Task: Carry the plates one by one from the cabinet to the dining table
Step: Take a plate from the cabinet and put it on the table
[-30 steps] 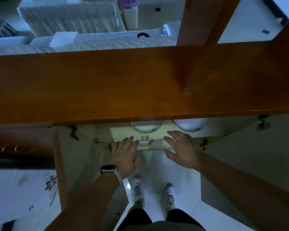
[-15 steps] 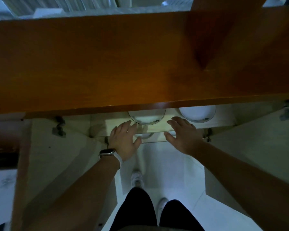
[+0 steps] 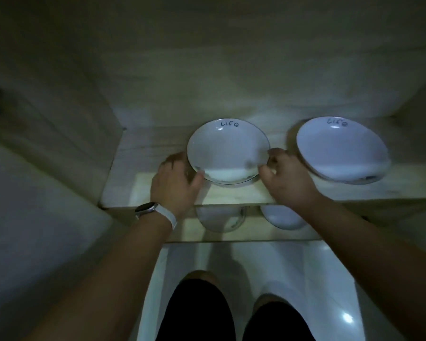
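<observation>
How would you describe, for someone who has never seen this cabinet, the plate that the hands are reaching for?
Look inside the open cabinet, on its upper shelf, where two white plates sit side by side. The wanted plate is the one on the left. Unlike its neighbour, it has the left hand and right hand at its edges.

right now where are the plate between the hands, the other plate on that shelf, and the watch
plate between the hands (image 3: 228, 150), head view, centre of its white face
other plate (image 3: 340, 148), head view, centre of its white face
watch (image 3: 146, 208), head view, its round dark face on the left wrist
</observation>
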A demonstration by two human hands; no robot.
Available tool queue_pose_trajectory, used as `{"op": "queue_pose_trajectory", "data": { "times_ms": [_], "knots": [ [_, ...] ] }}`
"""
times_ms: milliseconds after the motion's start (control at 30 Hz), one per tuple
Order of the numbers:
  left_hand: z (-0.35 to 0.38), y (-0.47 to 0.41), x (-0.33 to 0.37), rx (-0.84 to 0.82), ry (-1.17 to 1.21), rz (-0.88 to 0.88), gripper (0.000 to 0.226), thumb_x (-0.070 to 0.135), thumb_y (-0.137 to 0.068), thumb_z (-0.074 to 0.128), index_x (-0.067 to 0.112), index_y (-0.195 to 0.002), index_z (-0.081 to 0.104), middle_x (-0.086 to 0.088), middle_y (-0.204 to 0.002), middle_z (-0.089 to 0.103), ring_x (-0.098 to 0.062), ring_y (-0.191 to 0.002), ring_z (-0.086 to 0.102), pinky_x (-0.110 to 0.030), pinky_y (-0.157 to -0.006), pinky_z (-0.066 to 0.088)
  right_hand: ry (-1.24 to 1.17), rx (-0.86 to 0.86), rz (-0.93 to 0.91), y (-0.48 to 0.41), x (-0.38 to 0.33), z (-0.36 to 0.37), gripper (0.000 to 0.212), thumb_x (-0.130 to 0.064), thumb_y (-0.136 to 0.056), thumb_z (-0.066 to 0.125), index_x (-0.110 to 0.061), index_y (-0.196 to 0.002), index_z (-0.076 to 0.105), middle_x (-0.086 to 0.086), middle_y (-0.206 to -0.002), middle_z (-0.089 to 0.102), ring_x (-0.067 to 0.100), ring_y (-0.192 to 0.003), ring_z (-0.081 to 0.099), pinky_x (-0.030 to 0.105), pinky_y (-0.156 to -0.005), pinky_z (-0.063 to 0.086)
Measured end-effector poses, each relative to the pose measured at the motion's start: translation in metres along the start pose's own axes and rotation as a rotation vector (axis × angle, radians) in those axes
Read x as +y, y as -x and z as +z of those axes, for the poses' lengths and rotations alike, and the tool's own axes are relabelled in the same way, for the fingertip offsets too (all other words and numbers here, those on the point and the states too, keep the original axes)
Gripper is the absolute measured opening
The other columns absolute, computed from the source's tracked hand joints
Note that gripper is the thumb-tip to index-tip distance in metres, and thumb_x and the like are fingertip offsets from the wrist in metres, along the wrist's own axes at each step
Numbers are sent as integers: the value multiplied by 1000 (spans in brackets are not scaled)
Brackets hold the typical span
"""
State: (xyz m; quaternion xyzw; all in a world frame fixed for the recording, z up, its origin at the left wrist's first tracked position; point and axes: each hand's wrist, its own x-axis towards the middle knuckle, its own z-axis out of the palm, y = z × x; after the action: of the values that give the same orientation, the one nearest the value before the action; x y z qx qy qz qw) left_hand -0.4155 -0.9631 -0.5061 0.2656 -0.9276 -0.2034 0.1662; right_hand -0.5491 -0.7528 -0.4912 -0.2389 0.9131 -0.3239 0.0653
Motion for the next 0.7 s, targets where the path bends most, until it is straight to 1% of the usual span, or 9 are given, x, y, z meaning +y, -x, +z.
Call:
{"op": "queue_pose_trajectory", "data": {
  "times_ms": [67,133,167,267,333,433,500,567,700],
  "knots": [
    [12,-6,-8,30,81,-8,35,54,-84,51,26,-105,57,0,-91,67,-25,-85,60,-35,-65,51,-41,45,29,-10,8,12,49,-42,-88,52,-12,-126,54,10,-105,63,28,-92,59,30,-72,42],
    [18,-9,-8,62,185,-41,30,50,-85,54,25,-103,56,6,-76,66,-19,-72,61,-27,-55,44,-93,76,32,-16,13,17,46,-42,-88,52,-14,-125,53,8,-104,63,26,-90,59,31,-72,41],
    [19,-12,-7,66,216,-66,30,46,-86,56,24,-106,55,7,-75,65,-18,-71,60,-26,-53,40,-124,90,32,-20,15,19,46,-41,-88,53,-15,-127,52,6,-104,63,25,-89,59,31,-72,41],
    [22,-22,-5,42,262,-128,32,37,-89,57,20,-116,54,5,-82,63,-22,-78,57,-29,-63,40,-217,85,65,-28,15,18,50,-37,-91,52,-14,-135,46,1,-102,63,23,-91,58,31,-75,41],
    [23,-30,-5,9,301,-167,33,35,-89,56,19,-118,56,4,-87,63,-23,-84,58,-29,-69,42,-240,77,83,-35,14,18,50,-37,-90,52,-14,-134,48,2,-106,64,23,-92,59,33,-78,45],
    [24,-41,-5,-34,345,-234,30,37,-87,55,20,-110,62,3,-94,64,-23,-89,60,-29,-72,41,-223,60,103,-45,10,17,42,-35,-88,54,-13,-125,55,3,-98,63,23,-87,60,32,-73,46],
    [24,-47,-5,-64,350,-252,31,41,-83,53,22,-106,63,3,-96,66,-23,-90,61,-30,-72,43,-195,40,115,-51,7,18,35,-35,-86,55,-13,-114,59,4,-94,64,26,-85,60,33,-73,48],
    [23,-51,-3,-100,341,-251,35,42,-80,53,23,-108,62,2,-100,66,-24,-92,61,-33,-77,48,-171,33,137,-54,6,21,32,-38,-83,54,-14,-104,60,5,-92,65,27,-83,62,35,-74,51],
    [17,-52,-1,-146,351,-250,36,37,-81,56,23,-115,57,1,-108,65,-25,-97,60,-38,-87,50,-162,39,182,-53,2,22,30,-41,-81,51,-19,-100,57,2,-86,65,24,-75,62,37,-75,52]
  ]
}}
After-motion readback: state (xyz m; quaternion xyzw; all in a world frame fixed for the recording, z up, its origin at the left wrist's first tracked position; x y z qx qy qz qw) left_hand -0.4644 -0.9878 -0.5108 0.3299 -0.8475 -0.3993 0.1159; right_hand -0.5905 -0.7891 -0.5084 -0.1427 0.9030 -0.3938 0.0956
